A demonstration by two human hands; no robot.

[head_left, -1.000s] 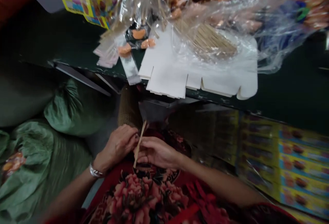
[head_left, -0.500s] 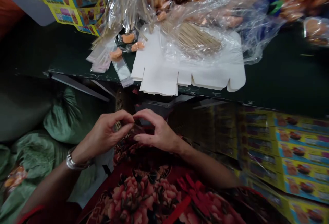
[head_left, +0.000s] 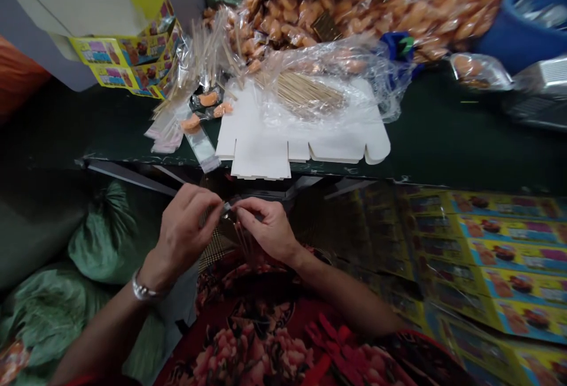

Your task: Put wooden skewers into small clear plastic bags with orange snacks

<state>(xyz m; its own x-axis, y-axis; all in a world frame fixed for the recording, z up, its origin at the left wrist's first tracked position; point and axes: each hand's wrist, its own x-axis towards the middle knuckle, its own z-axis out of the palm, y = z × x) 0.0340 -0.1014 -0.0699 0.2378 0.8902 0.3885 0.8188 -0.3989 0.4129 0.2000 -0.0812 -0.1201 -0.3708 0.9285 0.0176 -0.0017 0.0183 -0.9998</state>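
Over my lap, my left hand (head_left: 188,226) pinches one side of a small clear plastic bag (head_left: 227,206). My right hand (head_left: 268,226) grips the other side, its fingertips close to the left ones. The bag's see-through body seems to hang below the fingers; what it contains, if anything, I cannot make out. At the table edge beyond lie a flat clear pouch (head_left: 204,151) and several small wrapped orange pieces (head_left: 208,99). To their right, a bag of thin wooden sticks (head_left: 310,93) rests on flat white cardboard (head_left: 261,152).
A heap of wrapped orange pieces (head_left: 287,16) covers the back of the dark table (head_left: 443,149), near a blue basin (head_left: 531,13). Yellow printed boxes (head_left: 133,61) stand back left; more printed cartons (head_left: 509,256) are stacked low on the right. Green sacks (head_left: 106,238) sit at left.
My fingertips have closed onto the clear bag, and the right hand, which had thumb and finger apart, now pinches. The view has tilted up, showing more of the table's back.
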